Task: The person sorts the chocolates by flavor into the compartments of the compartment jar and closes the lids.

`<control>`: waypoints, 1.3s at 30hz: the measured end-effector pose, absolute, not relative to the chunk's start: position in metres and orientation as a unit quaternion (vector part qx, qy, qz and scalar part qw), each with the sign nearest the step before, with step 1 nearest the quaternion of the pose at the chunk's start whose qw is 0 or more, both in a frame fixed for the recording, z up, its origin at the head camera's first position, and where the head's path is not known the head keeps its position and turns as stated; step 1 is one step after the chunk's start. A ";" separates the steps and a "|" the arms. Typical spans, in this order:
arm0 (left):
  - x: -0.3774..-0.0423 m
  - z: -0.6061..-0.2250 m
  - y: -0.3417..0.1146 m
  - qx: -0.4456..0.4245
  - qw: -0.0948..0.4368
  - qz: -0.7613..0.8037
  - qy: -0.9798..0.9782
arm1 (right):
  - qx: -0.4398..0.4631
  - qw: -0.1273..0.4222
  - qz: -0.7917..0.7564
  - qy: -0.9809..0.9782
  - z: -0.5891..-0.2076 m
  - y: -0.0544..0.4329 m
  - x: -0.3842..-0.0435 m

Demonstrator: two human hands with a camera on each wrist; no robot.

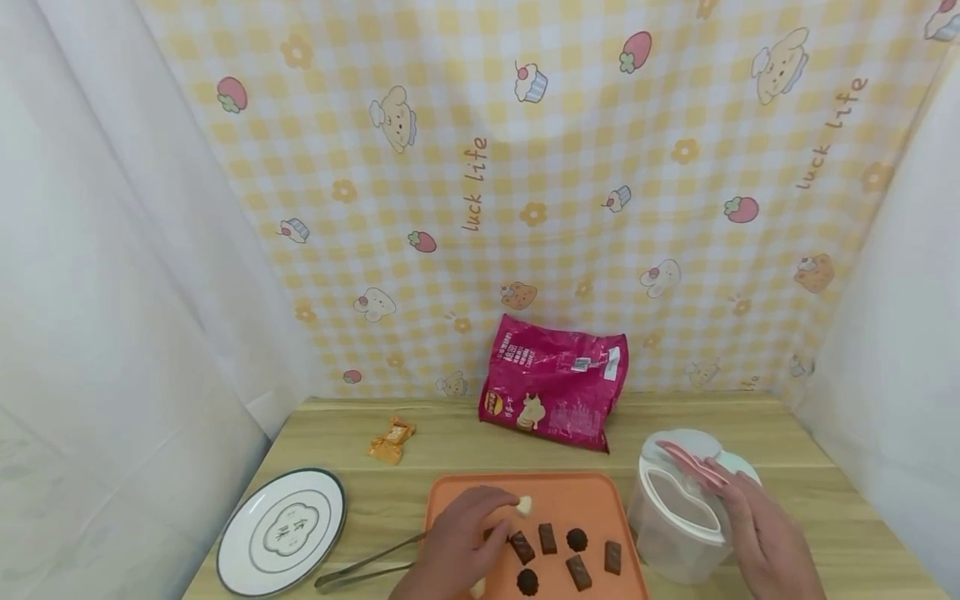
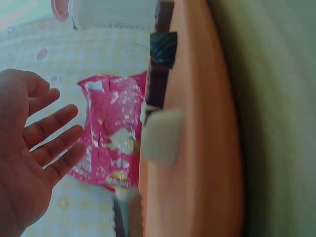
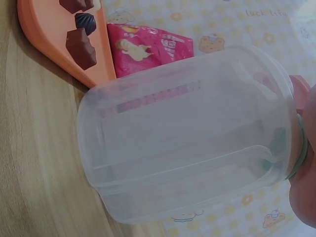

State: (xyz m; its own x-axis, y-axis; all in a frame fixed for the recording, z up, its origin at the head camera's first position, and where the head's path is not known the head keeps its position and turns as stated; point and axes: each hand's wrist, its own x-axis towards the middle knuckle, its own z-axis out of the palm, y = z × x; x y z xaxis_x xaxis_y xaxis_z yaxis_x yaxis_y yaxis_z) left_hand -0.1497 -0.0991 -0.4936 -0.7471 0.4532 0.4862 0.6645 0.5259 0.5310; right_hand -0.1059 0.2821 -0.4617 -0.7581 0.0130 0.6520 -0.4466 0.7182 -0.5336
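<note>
My left hand (image 1: 461, 537) hovers over the orange tray (image 1: 551, 486), its thumb and index finger apart beside a white candy piece (image 1: 524, 505). In the left wrist view that hand (image 2: 37, 128) has its fingers spread with nothing held. Brown chocolate bars (image 1: 578, 572) and dark ridged round chocolates (image 1: 527, 582) lie on the tray. To the right stands a clear plastic container (image 1: 675, 546) with a divided top. My right hand (image 1: 768, 533) holds its pink flap lid (image 1: 686, 461) raised, and the compartment below the flap shows open.
A magenta snack bag (image 1: 555, 379) leans against the checked cloth backdrop. Orange-wrapped candy (image 1: 392, 440) lies at the back left. Metal tongs (image 1: 360, 575) rest left of the tray, and a white plate (image 1: 247, 533) with a dark rim is farther left.
</note>
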 end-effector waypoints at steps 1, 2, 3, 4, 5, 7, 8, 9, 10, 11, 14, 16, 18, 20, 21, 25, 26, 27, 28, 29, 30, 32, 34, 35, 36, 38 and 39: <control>-0.147 -0.494 -0.106 -0.322 0.142 -0.354 -0.866 | 0.123 0.325 0.353 -0.869 -0.462 0.282 -0.106; -0.145 -0.495 -0.112 -0.319 0.142 -0.342 -0.872 | 0.122 0.325 0.352 -0.869 -0.462 0.281 -0.107; -0.143 -0.496 -0.119 -0.315 0.139 -0.333 -0.878 | 0.120 0.325 0.351 -0.870 -0.463 0.281 -0.107; -0.142 -0.497 -0.126 -0.311 0.139 -0.321 -0.884 | 0.119 0.327 0.351 -0.869 -0.463 0.281 -0.107; -0.141 -0.497 -0.132 -0.308 0.140 -0.311 -0.888 | 0.118 0.328 0.350 -0.869 -0.464 0.281 -0.107; -0.140 -0.499 -0.143 -0.302 0.146 -0.290 -0.896 | 0.112 0.333 0.347 -0.870 -0.465 0.281 -0.108; -0.140 -0.500 -0.149 -0.299 0.149 -0.282 -0.900 | 0.110 0.335 0.346 -0.870 -0.465 0.281 -0.108; -0.140 -0.501 -0.154 -0.294 0.147 -0.276 -0.903 | 0.106 0.335 0.344 -0.871 -0.465 0.281 -0.108; -0.139 -0.501 -0.159 -0.290 0.146 -0.269 -0.907 | 0.105 0.337 0.343 -0.870 -0.466 0.282 -0.108; -0.139 -0.501 -0.164 -0.287 0.145 -0.264 -0.909 | 0.105 0.337 0.343 -0.871 -0.465 0.282 -0.108; -0.138 -0.501 -0.178 -0.279 0.152 -0.244 -0.916 | 0.109 0.336 0.346 -0.870 -0.465 0.281 -0.108; -0.137 -0.501 -0.187 -0.278 0.165 -0.232 -0.917 | 0.110 0.332 0.347 -0.870 -0.464 0.281 -0.108; -0.136 -0.501 -0.196 -0.277 0.177 -0.223 -0.918 | 0.109 0.330 0.347 -0.871 -0.463 0.280 -0.107; -0.134 -0.501 -0.204 -0.270 0.177 -0.216 -0.921 | 0.106 0.327 0.346 -0.873 -0.463 0.280 -0.107; -0.134 -0.501 -0.208 -0.267 0.173 -0.211 -0.924 | 0.106 0.329 0.346 -0.872 -0.463 0.280 -0.107; -0.131 -0.500 -0.223 -0.247 0.127 -0.202 -0.939 | 0.111 0.345 0.344 -0.866 -0.463 0.279 -0.109; -0.131 -0.500 -0.227 -0.244 0.112 -0.199 -0.943 | 0.113 0.350 0.344 -0.864 -0.464 0.279 -0.109; -0.130 -0.499 -0.230 -0.240 0.095 -0.199 -0.945 | 0.115 0.354 0.344 -0.862 -0.464 0.279 -0.110; -0.130 -0.499 -0.233 -0.237 0.081 -0.200 -0.947 | 0.115 0.355 0.344 -0.861 -0.465 0.279 -0.110; -0.129 -0.499 -0.236 -0.234 0.067 -0.199 -0.949 | 0.116 0.355 0.345 -0.861 -0.465 0.279 -0.110; -0.129 -0.499 -0.239 -0.231 0.056 -0.197 -0.951 | 0.117 0.354 0.345 -0.861 -0.465 0.279 -0.110; -0.128 -0.500 -0.243 -0.230 0.041 -0.196 -0.952 | 0.112 0.348 0.345 -0.865 -0.465 0.280 -0.109; -0.127 -0.502 -0.246 -0.224 0.030 -0.198 -0.954 | 0.104 0.341 0.344 -0.869 -0.465 0.280 -0.108; -0.127 -0.503 -0.247 -0.219 0.024 -0.199 -0.955 | 0.101 0.338 0.345 -0.870 -0.465 0.280 -0.108; -0.126 -0.503 -0.247 -0.213 0.018 -0.200 -0.956 | 0.098 0.335 0.345 -0.872 -0.465 0.280 -0.108; -0.127 -0.505 -0.248 -0.203 -0.001 -0.201 -0.958 | 0.092 0.333 0.344 -0.873 -0.465 0.280 -0.108; -0.128 -0.506 -0.248 -0.199 -0.011 -0.199 -0.959 | 0.093 0.334 0.345 -0.872 -0.465 0.280 -0.109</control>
